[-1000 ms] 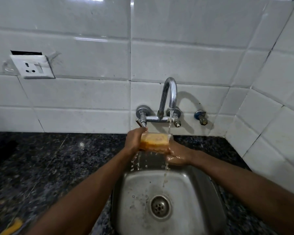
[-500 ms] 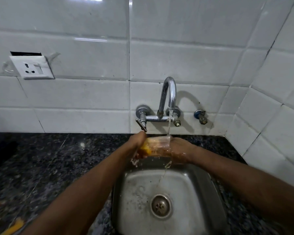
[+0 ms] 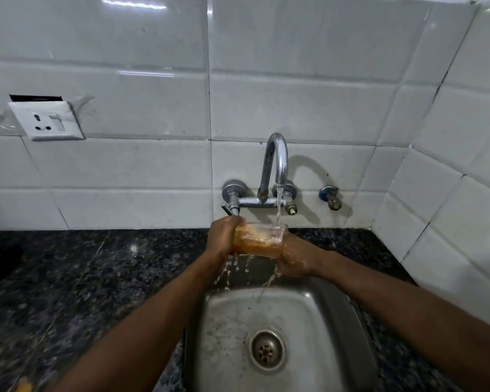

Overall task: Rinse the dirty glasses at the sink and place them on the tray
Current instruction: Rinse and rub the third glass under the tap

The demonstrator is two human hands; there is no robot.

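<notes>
A clear glass (image 3: 256,239) smeared with orange residue lies sideways under the running tap (image 3: 275,168), above the back of the steel sink (image 3: 227,329). My left hand (image 3: 220,237) grips its left end. My right hand (image 3: 293,256) holds its right end from below, fingers curled round it. Water falls from the spout onto the glass near its right end, and orange-tinted water drips off it into the basin. The tray is not in view.
A dark speckled granite counter (image 3: 82,278) surrounds the sink. White tiled walls stand behind and to the right. A white wall socket (image 3: 47,121) is at upper left. A small extra valve (image 3: 331,198) sits right of the tap. The drain (image 3: 266,349) is in the basin's middle.
Both hands have kept the glass under the stream, shifting and turning it a little. More orange water now runs off it into the sink.
</notes>
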